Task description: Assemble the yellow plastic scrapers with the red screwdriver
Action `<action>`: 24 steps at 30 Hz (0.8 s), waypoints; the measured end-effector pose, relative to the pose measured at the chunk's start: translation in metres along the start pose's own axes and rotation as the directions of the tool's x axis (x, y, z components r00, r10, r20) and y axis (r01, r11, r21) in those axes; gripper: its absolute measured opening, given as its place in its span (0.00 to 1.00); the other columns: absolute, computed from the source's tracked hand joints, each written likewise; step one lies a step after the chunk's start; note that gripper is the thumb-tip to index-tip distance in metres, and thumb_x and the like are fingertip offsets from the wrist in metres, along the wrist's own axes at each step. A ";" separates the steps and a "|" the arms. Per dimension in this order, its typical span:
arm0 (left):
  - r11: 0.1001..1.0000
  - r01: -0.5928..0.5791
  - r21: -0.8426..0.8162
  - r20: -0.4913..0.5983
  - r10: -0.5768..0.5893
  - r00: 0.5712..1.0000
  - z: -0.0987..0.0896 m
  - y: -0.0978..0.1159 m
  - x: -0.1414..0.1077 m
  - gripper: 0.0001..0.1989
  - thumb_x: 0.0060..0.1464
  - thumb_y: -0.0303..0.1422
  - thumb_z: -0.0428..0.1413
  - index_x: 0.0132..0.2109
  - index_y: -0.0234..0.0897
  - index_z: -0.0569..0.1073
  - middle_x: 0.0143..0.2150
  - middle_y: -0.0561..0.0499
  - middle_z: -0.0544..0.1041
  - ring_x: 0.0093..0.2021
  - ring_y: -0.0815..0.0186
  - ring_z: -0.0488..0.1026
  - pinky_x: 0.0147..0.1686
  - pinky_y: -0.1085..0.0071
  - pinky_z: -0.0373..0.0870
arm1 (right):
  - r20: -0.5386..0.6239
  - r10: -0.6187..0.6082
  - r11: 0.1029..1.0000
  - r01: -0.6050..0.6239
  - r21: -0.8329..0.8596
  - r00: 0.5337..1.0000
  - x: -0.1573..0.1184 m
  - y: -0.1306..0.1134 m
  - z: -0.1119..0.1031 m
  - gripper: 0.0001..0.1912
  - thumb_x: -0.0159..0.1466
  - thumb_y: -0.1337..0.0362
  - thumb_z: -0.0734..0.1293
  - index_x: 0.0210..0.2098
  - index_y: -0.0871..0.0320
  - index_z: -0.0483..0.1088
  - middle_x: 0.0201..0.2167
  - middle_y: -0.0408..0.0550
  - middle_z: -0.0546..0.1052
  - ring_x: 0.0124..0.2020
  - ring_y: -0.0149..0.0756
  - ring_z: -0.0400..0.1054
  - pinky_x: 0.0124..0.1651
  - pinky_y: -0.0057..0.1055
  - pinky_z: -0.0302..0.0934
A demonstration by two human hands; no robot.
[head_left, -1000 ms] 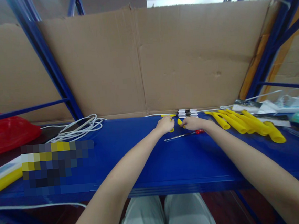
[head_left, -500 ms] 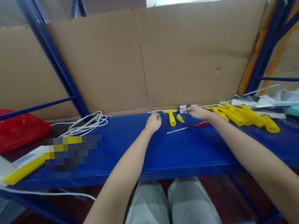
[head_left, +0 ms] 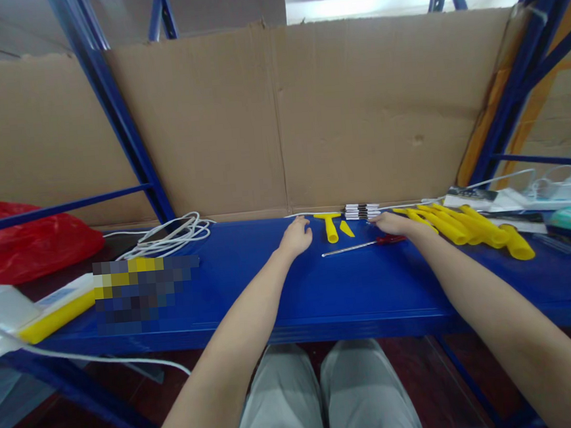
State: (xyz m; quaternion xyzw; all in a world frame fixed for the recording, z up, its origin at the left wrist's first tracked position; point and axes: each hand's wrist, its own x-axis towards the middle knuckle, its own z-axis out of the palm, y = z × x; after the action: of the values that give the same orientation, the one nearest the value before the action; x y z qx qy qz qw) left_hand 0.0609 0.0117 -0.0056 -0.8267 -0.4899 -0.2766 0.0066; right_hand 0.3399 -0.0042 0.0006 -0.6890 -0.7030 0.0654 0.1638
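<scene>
My left hand [head_left: 296,237] rests on the blue shelf top, fingers loosely bent and thumb apart, with nothing visible in it. Just right of it lies a yellow T-shaped plastic handle [head_left: 331,229], and beside that a small yellow pointed piece [head_left: 347,229]. My right hand [head_left: 389,223] is low over the surface, fingertips pinched together near a small stack of white and black pieces [head_left: 362,211]; what they hold is too small to make out. Under this hand lies a screwdriver [head_left: 350,249], its red handle partly shaded and its shaft pointing left.
Several yellow handles [head_left: 457,227] lie piled right of my right arm. White cable [head_left: 183,234] is coiled at the left, near a red plastic bag [head_left: 30,237] and a white-and-yellow device [head_left: 61,314]. Cardboard [head_left: 357,116] stands along the back between blue posts [head_left: 114,115].
My right hand has drawn back from the stack, a little right and nearer, uncovering more of it. My left hand stays in about the same place. The view has shifted slightly.
</scene>
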 end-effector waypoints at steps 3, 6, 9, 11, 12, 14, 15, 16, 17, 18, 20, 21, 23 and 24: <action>1.000 -0.025 -0.006 0.023 0.025 0.999 -0.001 0.002 -0.001 0.17 0.56 0.26 0.47 0.51 0.32 0.72 0.58 0.46 0.68 0.60 0.65 0.61 0.60 0.73 0.54 | 0.027 0.014 0.999 -0.013 -0.050 1.000 0.004 -0.004 0.004 0.22 0.59 0.72 0.57 0.50 0.61 0.70 0.54 0.52 0.69 0.56 0.41 0.62 0.59 0.39 0.51; 0.999 -0.050 -0.016 0.036 0.050 0.998 -0.002 0.003 -0.002 0.17 0.55 0.26 0.48 0.50 0.35 0.72 0.57 0.48 0.69 0.60 0.65 0.62 0.60 0.72 0.54 | 0.040 0.036 0.995 -0.032 -0.099 0.999 0.004 -0.009 0.006 0.23 0.59 0.71 0.56 0.52 0.60 0.68 0.56 0.52 0.67 0.57 0.42 0.60 0.60 0.39 0.50; 0.998 -0.065 -0.017 0.043 0.066 0.997 -0.003 0.004 -0.003 0.17 0.54 0.25 0.48 0.50 0.34 0.72 0.57 0.47 0.69 0.60 0.65 0.61 0.60 0.72 0.54 | 0.064 0.058 0.990 -0.049 -0.130 0.996 0.003 -0.015 0.005 0.22 0.61 0.68 0.55 0.51 0.62 0.69 0.56 0.54 0.67 0.57 0.43 0.60 0.60 0.38 0.51; 0.997 -0.075 -0.018 0.050 0.076 0.996 -0.003 0.004 -0.003 0.18 0.53 0.25 0.49 0.51 0.33 0.72 0.57 0.47 0.69 0.60 0.65 0.61 0.60 0.72 0.54 | 0.075 0.078 0.987 -0.067 -0.143 0.994 0.003 -0.019 0.004 0.21 0.62 0.65 0.54 0.49 0.64 0.70 0.54 0.57 0.69 0.56 0.45 0.62 0.58 0.39 0.53; 0.996 -0.081 -0.020 0.053 0.082 0.995 -0.003 0.005 -0.003 0.18 0.53 0.25 0.49 0.51 0.32 0.72 0.57 0.47 0.69 0.60 0.65 0.61 0.59 0.72 0.55 | 0.076 0.083 0.986 -0.071 -0.149 0.994 0.003 -0.021 0.004 0.21 0.62 0.64 0.54 0.49 0.65 0.71 0.53 0.59 0.69 0.55 0.46 0.62 0.58 0.40 0.53; 0.995 -0.092 -0.026 0.052 0.094 0.994 -0.004 0.005 -0.003 0.18 0.53 0.25 0.49 0.51 0.32 0.72 0.57 0.46 0.69 0.60 0.65 0.61 0.59 0.72 0.55 | 0.078 0.084 0.985 -0.071 -0.158 0.993 0.003 -0.026 0.004 0.22 0.62 0.63 0.54 0.48 0.66 0.71 0.52 0.60 0.70 0.54 0.47 0.63 0.56 0.41 0.55; 0.995 -0.096 -0.029 0.047 0.098 0.994 -0.004 0.006 -0.003 0.18 0.53 0.25 0.49 0.51 0.32 0.72 0.56 0.46 0.69 0.60 0.65 0.61 0.59 0.71 0.55 | 0.080 0.079 0.985 -0.066 -0.159 0.994 0.003 -0.029 0.004 0.22 0.62 0.62 0.54 0.48 0.66 0.71 0.52 0.60 0.70 0.53 0.47 0.64 0.55 0.40 0.56; 0.994 -0.100 -0.033 0.041 0.101 0.994 -0.004 0.006 -0.004 0.18 0.53 0.24 0.49 0.51 0.33 0.72 0.56 0.46 0.70 0.60 0.64 0.62 0.59 0.71 0.55 | 0.078 0.077 0.985 -0.064 -0.160 0.994 0.003 -0.032 0.005 0.23 0.63 0.62 0.54 0.48 0.66 0.71 0.52 0.60 0.70 0.53 0.47 0.64 0.55 0.40 0.57; 0.994 -0.103 -0.037 0.034 0.104 0.994 -0.004 0.007 -0.004 0.18 0.53 0.24 0.49 0.51 0.33 0.72 0.56 0.47 0.70 0.60 0.64 0.62 0.59 0.70 0.55 | 0.076 0.076 0.985 -0.063 -0.160 0.994 0.003 -0.036 0.007 0.23 0.63 0.61 0.53 0.48 0.66 0.71 0.53 0.60 0.70 0.53 0.47 0.64 0.54 0.39 0.57; 0.993 -0.109 -0.043 0.029 0.110 0.993 -0.004 0.007 -0.004 0.18 0.53 0.24 0.49 0.51 0.34 0.72 0.56 0.47 0.70 0.59 0.64 0.62 0.59 0.70 0.56 | 0.078 0.074 0.986 -0.060 -0.158 0.994 0.003 -0.039 0.008 0.23 0.63 0.61 0.53 0.48 0.66 0.71 0.53 0.59 0.70 0.53 0.47 0.64 0.54 0.39 0.57; 0.988 -0.141 -0.057 0.028 0.142 0.989 -0.005 0.010 -0.005 0.18 0.54 0.25 0.49 0.52 0.34 0.71 0.56 0.47 0.70 0.59 0.64 0.62 0.59 0.69 0.56 | 0.088 0.069 0.987 -0.055 -0.150 0.994 0.002 -0.043 0.010 0.23 0.64 0.60 0.52 0.48 0.64 0.71 0.53 0.58 0.70 0.53 0.46 0.64 0.55 0.39 0.56; 0.983 -0.171 -0.065 0.031 0.173 0.984 -0.004 0.013 -0.005 0.19 0.54 0.25 0.49 0.52 0.35 0.71 0.56 0.48 0.70 0.59 0.64 0.62 0.59 0.68 0.56 | 0.094 0.068 0.989 -0.054 -0.140 0.993 0.002 -0.045 0.011 0.23 0.64 0.60 0.52 0.48 0.64 0.71 0.53 0.57 0.70 0.53 0.46 0.64 0.55 0.39 0.56; 0.964 -0.255 -0.073 0.042 0.258 0.965 -0.003 0.019 -0.007 0.18 0.55 0.26 0.48 0.53 0.37 0.70 0.56 0.49 0.70 0.58 0.65 0.63 0.59 0.68 0.56 | 0.102 0.055 0.993 -0.045 -0.106 0.993 0.001 -0.045 0.012 0.24 0.65 0.59 0.51 0.49 0.63 0.70 0.53 0.56 0.70 0.54 0.44 0.63 0.56 0.37 0.55; 0.950 -0.304 -0.072 0.048 0.308 0.950 -0.001 0.023 -0.008 0.18 0.56 0.27 0.48 0.53 0.37 0.70 0.56 0.49 0.70 0.58 0.65 0.63 0.59 0.68 0.56 | 0.096 0.048 0.995 -0.039 -0.089 0.994 0.001 -0.045 0.011 0.24 0.66 0.58 0.51 0.50 0.63 0.70 0.54 0.56 0.69 0.55 0.43 0.63 0.57 0.36 0.54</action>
State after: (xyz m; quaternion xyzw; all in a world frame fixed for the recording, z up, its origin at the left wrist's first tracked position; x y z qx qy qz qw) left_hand 0.0758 -0.0074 -0.0023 -0.9002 -0.3468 -0.2631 0.0089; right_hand 0.2934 -0.0041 0.0046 -0.7067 -0.6971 0.0720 0.0976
